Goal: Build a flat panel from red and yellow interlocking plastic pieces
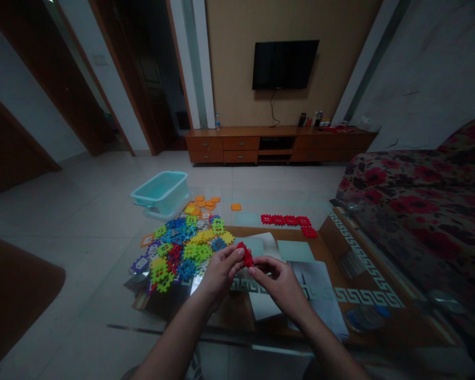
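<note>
Between my two hands, above the glass table, is a red plastic interlocking tile (245,254), seen nearly edge-on; whether it is one piece or more I cannot tell. My left hand (225,264) grips it from the left, thumb on top. From the right, my right hand (275,277) pinches its lower edge between thumb and fingers. Left of my hands spreads a heap of coloured interlocking tiles (198,250) in green, blue, yellow, purple and red. Farther back on the right, several red tiles (285,220) lie joined in a row that bends toward me at its right end.
A turquoise plastic bin (162,190) stands at the table's far left. One orange tile (236,207) lies apart from the heap. Papers (316,290) show beneath my right hand. A flowered sofa (419,200) borders the right side; a low TV cabinet (241,143) stands against the wall.
</note>
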A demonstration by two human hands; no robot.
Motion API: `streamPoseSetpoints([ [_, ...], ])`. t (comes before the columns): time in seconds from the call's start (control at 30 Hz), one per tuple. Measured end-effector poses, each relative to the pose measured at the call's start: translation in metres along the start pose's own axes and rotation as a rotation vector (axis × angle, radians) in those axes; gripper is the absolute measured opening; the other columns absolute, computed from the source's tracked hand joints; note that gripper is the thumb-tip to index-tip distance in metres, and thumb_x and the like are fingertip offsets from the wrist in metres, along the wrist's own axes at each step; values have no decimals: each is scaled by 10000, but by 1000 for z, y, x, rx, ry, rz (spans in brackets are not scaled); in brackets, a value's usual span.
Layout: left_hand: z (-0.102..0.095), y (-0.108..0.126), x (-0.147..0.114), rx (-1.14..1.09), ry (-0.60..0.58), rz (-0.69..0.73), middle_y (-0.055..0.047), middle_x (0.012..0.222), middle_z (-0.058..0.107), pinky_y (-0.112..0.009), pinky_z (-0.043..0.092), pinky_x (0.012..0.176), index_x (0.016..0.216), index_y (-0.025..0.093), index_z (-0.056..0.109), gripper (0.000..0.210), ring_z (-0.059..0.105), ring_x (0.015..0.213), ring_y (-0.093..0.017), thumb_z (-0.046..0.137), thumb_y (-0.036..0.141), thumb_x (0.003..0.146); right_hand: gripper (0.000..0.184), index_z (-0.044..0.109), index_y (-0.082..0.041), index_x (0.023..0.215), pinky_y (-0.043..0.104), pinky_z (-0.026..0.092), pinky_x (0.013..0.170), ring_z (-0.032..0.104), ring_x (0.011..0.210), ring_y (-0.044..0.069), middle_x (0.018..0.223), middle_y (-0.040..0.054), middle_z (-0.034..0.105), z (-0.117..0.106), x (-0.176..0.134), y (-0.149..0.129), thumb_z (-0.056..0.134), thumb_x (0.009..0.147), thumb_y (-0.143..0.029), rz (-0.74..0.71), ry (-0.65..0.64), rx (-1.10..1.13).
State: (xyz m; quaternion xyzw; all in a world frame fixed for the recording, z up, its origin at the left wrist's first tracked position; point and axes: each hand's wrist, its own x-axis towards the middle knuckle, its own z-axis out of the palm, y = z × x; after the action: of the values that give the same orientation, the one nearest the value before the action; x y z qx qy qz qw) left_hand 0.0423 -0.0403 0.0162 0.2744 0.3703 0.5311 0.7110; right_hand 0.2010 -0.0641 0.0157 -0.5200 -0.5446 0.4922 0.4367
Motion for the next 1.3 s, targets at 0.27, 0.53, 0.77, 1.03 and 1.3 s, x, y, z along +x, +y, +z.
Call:
streamPoseSetpoints([
  [0.27,-1,0,1,8,3,-2,-101,911,733,-276,514,846,932,103,732,426,683,866,-172,883,364,630,367,724,-170,932,317,543,685,673,771,203,855,68,746,0,0,1,725,757,-492,3,-28,67],
  [0.53,0,0,0,4,3,-23,-102,889,731,-256,516,786,933,96,727,422,680,800,-157,879,355,636,379,720,-169,938,328,549,706,685,796,216,880,78,754,-1,3,7,726,763,-505,14,-57,17],
  [0.77,0,0,0,7,-9,-20,-105,894,731,-252,505,792,925,97,730,398,677,819,-157,867,354,654,364,723,-161,933,301,515,665,664,771,201,882,76,749,0,2,8,732,767,-485,2,-38,24],
  [1.03,0,1,0,5,-23,-22,-101,894,728,-245,504,787,934,100,724,368,672,812,-148,851,338,684,337,727,-158,922,294,509,666,650,756,193,865,74,743,0,1,4,740,761,-454,-7,-8,44],
  [1.3,-2,-2,1,-10,-31,-16,-101,915,731,-249,506,807,956,103,721,358,678,829,-149,843,322,699,353,727,-145,908,288,497,644,626,724,185,829,75,737,-1,2,3,743,743,-457,-8,4,37],
])
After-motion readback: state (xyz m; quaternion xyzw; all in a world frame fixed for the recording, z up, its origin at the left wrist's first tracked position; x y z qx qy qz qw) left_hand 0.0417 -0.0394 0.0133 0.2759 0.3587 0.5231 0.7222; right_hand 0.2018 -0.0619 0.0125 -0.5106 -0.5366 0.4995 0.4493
